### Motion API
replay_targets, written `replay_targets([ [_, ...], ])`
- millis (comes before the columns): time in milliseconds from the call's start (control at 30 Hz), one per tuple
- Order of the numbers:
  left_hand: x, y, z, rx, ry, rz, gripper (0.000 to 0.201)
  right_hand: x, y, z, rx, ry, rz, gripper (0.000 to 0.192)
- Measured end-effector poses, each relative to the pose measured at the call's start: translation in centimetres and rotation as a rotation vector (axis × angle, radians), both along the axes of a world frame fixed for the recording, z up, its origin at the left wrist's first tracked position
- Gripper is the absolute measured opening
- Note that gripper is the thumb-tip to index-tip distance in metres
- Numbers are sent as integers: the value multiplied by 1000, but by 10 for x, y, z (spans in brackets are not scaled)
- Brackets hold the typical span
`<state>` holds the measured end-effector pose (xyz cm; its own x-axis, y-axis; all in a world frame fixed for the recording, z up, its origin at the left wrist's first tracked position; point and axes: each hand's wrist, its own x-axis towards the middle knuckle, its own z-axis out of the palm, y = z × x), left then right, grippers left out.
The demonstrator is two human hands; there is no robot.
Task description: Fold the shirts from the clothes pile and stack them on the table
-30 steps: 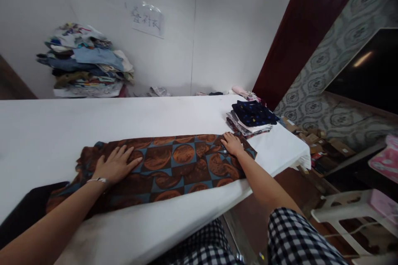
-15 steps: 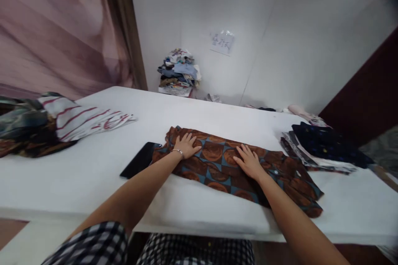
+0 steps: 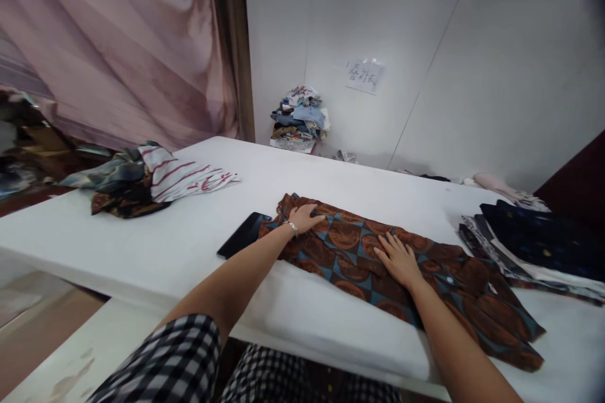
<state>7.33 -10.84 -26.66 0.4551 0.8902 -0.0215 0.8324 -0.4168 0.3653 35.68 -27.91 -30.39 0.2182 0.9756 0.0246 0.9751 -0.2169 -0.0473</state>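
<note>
A brown shirt (image 3: 347,236) with round motifs and blue-grey patches lies folded long and narrow across the white table (image 3: 189,252). My left hand (image 3: 305,218), a bracelet at its wrist, rests on the far left part of the shirt, its fingers pointing right and the thumb apart. Spread flat on the middle of the cloth is my right hand (image 3: 397,259). Toward the right end a small light button and a pale tag show on the fabric. A black phone or tablet (image 3: 243,236) lies beside the shirt's left end, partly behind my left forearm.
Crumpled garments, one white with red stripes (image 3: 182,175), lie at the table's left. A stack of folded clothes topped by a dark navy one (image 3: 543,239) sits at the right. Behind the far edge rises a clothes pile (image 3: 300,116), below a paper sign (image 3: 365,75) on the wall.
The view has turned left, so everything sits further right in it. My left hand's fingers have swung to point right and drawn closer together. My right hand stays flat on the shirt.
</note>
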Motion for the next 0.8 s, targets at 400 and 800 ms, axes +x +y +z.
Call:
replay_targets([
  [400,-36,20,27,19,122,470,78,-3,2,3,21,61,21,57],
  [800,-30,43,29,-126,179,452,52,-6,4,6,44,136,31,57],
])
